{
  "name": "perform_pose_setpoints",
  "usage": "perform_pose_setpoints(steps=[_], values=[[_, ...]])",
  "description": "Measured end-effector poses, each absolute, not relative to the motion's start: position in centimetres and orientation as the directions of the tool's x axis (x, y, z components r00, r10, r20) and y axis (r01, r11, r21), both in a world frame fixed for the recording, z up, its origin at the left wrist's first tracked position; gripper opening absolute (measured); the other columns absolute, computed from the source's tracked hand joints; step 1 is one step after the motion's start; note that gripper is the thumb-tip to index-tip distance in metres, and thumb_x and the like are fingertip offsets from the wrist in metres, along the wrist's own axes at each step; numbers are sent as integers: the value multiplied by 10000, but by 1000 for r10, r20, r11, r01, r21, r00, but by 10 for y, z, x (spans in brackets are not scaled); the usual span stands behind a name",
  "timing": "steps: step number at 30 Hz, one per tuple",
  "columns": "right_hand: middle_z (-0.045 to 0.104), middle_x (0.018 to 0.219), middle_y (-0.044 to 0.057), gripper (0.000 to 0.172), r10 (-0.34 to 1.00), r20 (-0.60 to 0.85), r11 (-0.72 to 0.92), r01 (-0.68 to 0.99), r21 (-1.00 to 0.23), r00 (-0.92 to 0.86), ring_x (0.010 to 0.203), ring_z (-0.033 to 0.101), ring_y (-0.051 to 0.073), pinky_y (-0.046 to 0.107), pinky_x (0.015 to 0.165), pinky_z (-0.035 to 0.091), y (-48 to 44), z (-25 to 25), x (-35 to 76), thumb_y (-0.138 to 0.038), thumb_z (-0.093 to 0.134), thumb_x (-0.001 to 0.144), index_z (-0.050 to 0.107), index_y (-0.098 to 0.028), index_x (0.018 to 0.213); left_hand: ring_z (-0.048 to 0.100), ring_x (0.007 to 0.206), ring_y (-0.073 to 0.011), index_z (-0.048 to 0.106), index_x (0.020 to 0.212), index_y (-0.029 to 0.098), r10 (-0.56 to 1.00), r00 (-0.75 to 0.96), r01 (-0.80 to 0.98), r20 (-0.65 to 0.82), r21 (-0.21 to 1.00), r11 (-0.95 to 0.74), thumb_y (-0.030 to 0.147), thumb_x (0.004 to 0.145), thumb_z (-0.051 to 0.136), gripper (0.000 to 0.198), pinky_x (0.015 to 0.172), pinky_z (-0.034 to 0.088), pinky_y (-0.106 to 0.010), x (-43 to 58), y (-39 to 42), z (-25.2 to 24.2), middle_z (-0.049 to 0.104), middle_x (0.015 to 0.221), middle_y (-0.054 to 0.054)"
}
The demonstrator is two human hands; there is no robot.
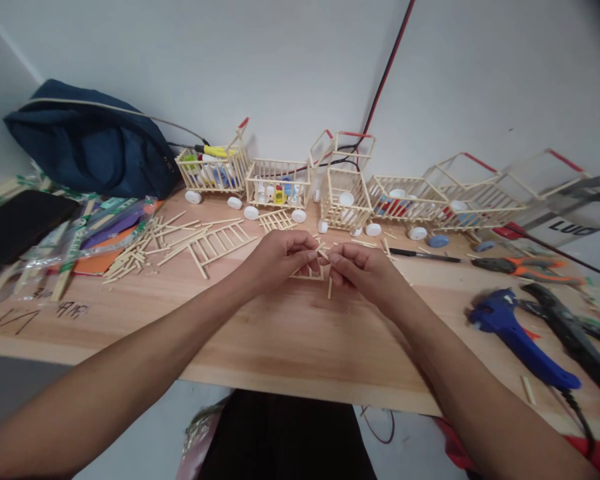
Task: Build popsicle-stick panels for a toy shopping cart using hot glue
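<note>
My left hand (291, 259) and my right hand (354, 265) meet above the middle of the wooden table. Between their fingertips is a short wooden stick (323, 253), pinched from both sides. Just below the fingers lies a small stick frame (310, 273), partly covered by my left hand. A loose stick (330, 288) points toward me beside my right fingers. To the left lies a ladder-like stick panel (220, 245), next to a pile of cut sticks (135, 253).
Several miniature stick carts (279, 183) with white wheels line the wall. At right lie a blue glue gun (520, 337), orange-handled pliers (527, 267) and a black pen (425, 255). A navy bag (95, 143) and a dark phone-like slab (23, 230) are at left.
</note>
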State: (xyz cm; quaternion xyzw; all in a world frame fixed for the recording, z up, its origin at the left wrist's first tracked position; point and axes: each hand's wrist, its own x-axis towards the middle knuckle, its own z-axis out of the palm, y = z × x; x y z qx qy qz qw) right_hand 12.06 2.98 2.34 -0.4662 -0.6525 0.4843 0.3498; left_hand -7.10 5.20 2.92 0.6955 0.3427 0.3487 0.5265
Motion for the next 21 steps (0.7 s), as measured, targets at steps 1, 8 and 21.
perform_pose_setpoints(steps=[1, 8, 21], values=[[523, 528, -42, 338, 947, 0, 88, 258, -962, -322, 447, 391, 74, 231, 447, 262, 29, 24, 120, -527, 606, 812, 596, -197, 736, 565, 577, -81, 626, 765, 138, 845, 520, 113, 126, 970, -214, 179, 825, 564, 96, 589, 441, -193, -71, 52, 30, 652, 673, -6], [543, 562, -36, 355, 948, -72, -21, 164, -986, -311, 453, 393, 67, 220, 434, 248, 28, 19, 119, -541, 636, 795, 629, -186, 807, 560, 569, -80, 621, 755, 142, 845, 509, 194, 162, 935, -296, 179, 836, 558, 109, 582, 435, -184, -72, 50, 33, 621, 632, 13], [586, 601, -29, 339, 952, -5, 46, 159, -986, -307, 500, 465, 79, 225, 498, 343, 28, 18, 114, -516, 584, 856, 597, -184, 790, 518, 550, -65, 623, 768, 125, 864, 462, 5, 200, 974, -228, 316, 833, 626, 202, 541, 408, -189, -70, 49, 27, 628, 686, -3]])
